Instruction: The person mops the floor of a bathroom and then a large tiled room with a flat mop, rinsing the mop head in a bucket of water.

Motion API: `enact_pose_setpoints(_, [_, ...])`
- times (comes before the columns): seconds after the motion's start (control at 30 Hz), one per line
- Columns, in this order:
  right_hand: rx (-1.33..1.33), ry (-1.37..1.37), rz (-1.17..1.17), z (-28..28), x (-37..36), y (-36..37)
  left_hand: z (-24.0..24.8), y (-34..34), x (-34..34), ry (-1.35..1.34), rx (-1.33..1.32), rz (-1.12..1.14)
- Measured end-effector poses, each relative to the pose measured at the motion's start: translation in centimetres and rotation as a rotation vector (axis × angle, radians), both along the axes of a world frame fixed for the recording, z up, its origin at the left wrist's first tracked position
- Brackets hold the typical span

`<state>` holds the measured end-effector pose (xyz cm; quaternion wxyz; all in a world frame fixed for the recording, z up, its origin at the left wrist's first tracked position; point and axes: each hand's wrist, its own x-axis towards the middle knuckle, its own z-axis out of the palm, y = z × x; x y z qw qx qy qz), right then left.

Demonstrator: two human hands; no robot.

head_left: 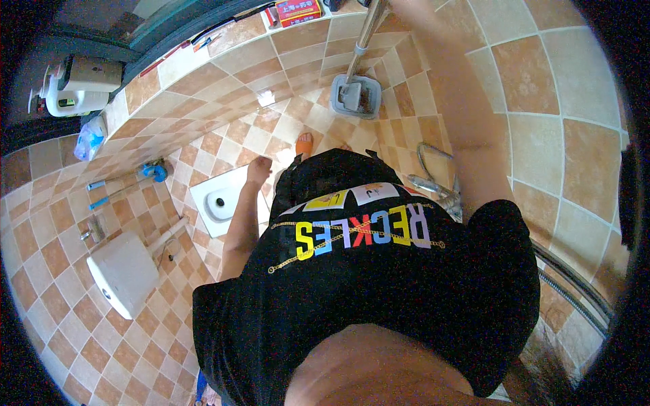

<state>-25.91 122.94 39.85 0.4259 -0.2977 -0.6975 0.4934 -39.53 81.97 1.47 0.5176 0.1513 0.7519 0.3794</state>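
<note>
My left hand (259, 169) hangs beside the white squat toilet (201, 196), its fingers loosely curled and nothing visible in them. Raised along the tiled wall, my right arm reaches up and away. At the top edge my right hand (406, 8) is mostly cut off, close to a long pole (367, 30); whether the fingers wrap it cannot be made out. Down at the pole's lower end, a flat grey head (350, 97) sits in a pale grey plastic bin (375, 101) on the floor, with dark bits beside it.
A tiled ledge (247, 55) carries a red box (298, 9) and a white jug (74, 100). A plastic bag (89, 139) hangs near its left end. The cistern (122, 271) and blue-handled pipes (156, 170) stand left. A shower head (423, 183) and metal rail (572, 284) are right.
</note>
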Motion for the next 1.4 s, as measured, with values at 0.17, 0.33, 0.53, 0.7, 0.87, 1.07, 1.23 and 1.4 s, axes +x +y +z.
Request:
enact_pose_setpoints(0.17, [0.065,-0.038,-0.08,0.9,0.2,2.1,8.8,9.7,0.5,0.16,0.171,-0.123])
enact_pose_setpoints(0.33, [0.121,0.247,0.14,7.5,-5.0,0.3,10.5,9.6,-1.2,0.292,0.255,-0.098])
enact_pose_setpoints(0.53, [0.109,0.25,0.198,11.0,-0.7,1.4,10.0,11.4,2.0,0.102,0.194,-0.211])
enact_pose_setpoints(0.7, [0.164,0.274,0.164,9.6,-1.3,-0.4,7.2,7.6,1.0,0.037,0.059,-0.277])
enact_pose_setpoints(0.87, [0.139,-0.084,-0.091,-0.9,-2.9,-1.1,5.0,4.8,0.1,0.11,0.027,-0.136])
enact_pose_setpoints(1.07, [0.072,-0.082,0.012,-13.0,-1.4,-1.3,4.6,3.9,0.7,0.152,0.077,-0.159])
enact_pose_setpoints(1.23, [0.147,-0.257,-0.096,-13.1,-1.3,0.4,1.2,0.6,-0.4,0.19,0.116,-0.136])
enact_pose_setpoints(1.4, [0.045,-0.081,-0.068,0.2,-0.1,1.2,0.2,-0.4,-0.4,0.141,0.08,-0.176])
